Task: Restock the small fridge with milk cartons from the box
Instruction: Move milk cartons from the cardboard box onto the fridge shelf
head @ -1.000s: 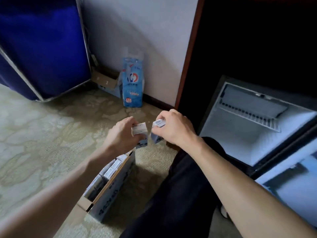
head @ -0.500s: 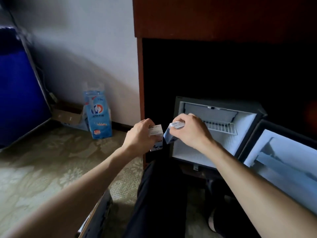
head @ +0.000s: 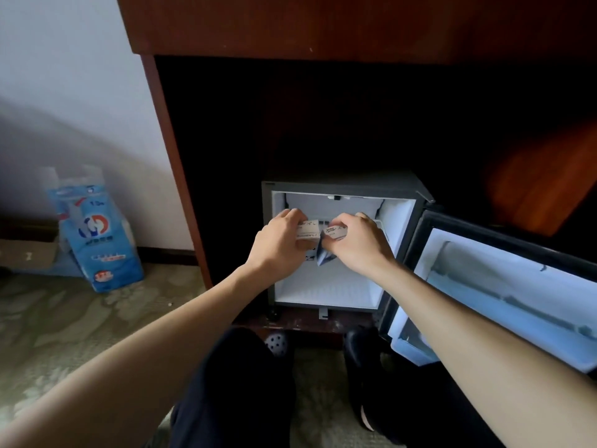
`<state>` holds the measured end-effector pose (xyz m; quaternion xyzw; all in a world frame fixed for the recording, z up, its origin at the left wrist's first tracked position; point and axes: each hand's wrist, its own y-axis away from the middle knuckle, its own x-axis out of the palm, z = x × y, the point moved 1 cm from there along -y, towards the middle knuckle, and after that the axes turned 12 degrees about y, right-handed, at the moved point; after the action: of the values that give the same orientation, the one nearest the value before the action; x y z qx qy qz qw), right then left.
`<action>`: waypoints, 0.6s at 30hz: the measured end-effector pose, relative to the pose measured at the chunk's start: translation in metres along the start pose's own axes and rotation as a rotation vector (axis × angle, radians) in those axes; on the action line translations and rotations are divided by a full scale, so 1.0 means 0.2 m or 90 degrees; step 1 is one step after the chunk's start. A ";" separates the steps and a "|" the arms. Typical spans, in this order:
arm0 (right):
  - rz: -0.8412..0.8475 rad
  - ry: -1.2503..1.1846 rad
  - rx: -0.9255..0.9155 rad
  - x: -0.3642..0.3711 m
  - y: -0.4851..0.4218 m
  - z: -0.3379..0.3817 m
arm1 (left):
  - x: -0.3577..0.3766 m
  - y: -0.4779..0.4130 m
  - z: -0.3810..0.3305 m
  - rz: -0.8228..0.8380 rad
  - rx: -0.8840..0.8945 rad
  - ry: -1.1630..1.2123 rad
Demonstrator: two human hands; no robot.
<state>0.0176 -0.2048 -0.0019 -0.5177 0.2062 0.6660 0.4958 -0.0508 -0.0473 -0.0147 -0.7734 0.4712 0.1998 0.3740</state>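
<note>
Cartons at fridge point(head: 342, 289) mouth.
My left hand point(head: 277, 245) grips one carton point(head: 307, 230), right hand point(head: 358, 247) another point(head: 334, 232); print unreadable.

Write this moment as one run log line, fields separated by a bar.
left hand: holds milk carton | right hand: holds second carton | place: at open fridge mouth | door: open | placed: not yet
</note>
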 end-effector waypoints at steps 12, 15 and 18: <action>-0.081 0.015 0.070 0.40 -0.35 -0.27 | 0.38 -0.33 0.34 -0.037 -0.031 0.040; -0.112 0.014 0.079 0.48 -0.40 -0.31 | 0.44 -0.38 0.43 -0.035 -0.028 0.046; -0.133 0.018 0.077 0.55 -0.45 -0.34 | 0.48 -0.45 0.49 -0.049 -0.029 0.079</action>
<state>0.1330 -0.1711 -0.1039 -0.5152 0.1977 0.5895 0.5898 0.0786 -0.0027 -0.1068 -0.8100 0.4586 0.1477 0.3342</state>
